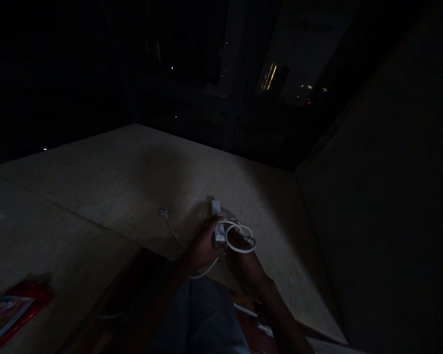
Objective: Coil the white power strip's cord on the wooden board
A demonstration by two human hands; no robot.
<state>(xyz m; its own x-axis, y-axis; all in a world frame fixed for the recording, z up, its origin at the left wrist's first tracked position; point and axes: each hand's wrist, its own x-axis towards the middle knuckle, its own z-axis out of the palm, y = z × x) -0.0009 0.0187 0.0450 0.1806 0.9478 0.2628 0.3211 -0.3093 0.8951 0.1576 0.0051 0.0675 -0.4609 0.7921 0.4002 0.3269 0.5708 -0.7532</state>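
Note:
A white bar that looks like a power strip is held above the pale surface. My left hand is closed around it, with the thumb along its near part. Against its right side is my right hand, closed at the loops of the white cord; its fingertips are partly hidden by the loops and the dark. Part of the cord runs below my left hand, and another length leads left to a plug on the surface.
The pale stone-like surface ends at dark window panes with lights beyond. A dark wall rises on the right. A red packet lies at the lower left. My legs in blue cloth are below my hands.

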